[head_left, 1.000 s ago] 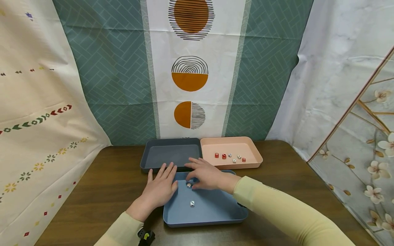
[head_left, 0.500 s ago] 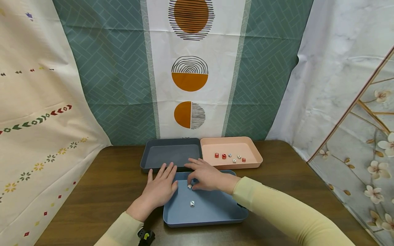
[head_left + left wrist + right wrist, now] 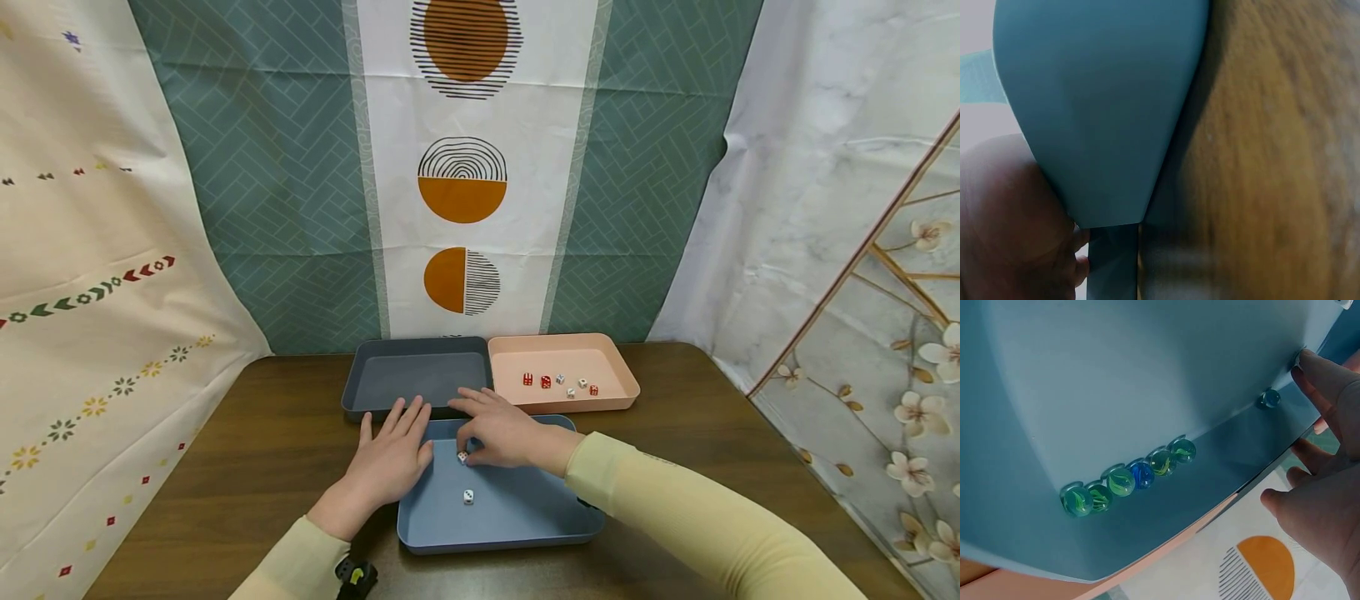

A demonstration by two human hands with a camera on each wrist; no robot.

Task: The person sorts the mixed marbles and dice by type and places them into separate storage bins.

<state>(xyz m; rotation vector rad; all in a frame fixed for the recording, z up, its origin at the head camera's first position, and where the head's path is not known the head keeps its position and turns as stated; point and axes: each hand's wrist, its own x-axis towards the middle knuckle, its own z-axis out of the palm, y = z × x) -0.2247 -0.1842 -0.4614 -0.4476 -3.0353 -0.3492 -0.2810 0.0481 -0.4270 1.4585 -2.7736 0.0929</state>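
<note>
My right hand (image 3: 498, 429) reaches over the blue tray (image 3: 525, 517) and pinches a white die (image 3: 462, 457) between thumb and index finger, low over the tray floor. A second white die (image 3: 468, 497) lies nearer me in the same tray. Along the tray's far wall, the right wrist view shows a row of several glass marbles (image 3: 1141, 475), plus a lone marble (image 3: 1269, 398) close to the fingers; my arm hides the row in the head view. My left hand (image 3: 390, 458) rests, fingers straight, at the tray's left rim.
Behind the blue tray stand a dark grey tray (image 3: 420, 375) and a pink tray (image 3: 558, 350). Several red dice (image 3: 546, 382) and white dice (image 3: 571, 392) lie in the pink one. All the trays are on a brown wooden table (image 3: 285, 433), with hanging cloths behind and beside it.
My right thumb and index finger have closed together on the die, which has turned and shifted slightly toward me. My left hand has stayed where it was.
</note>
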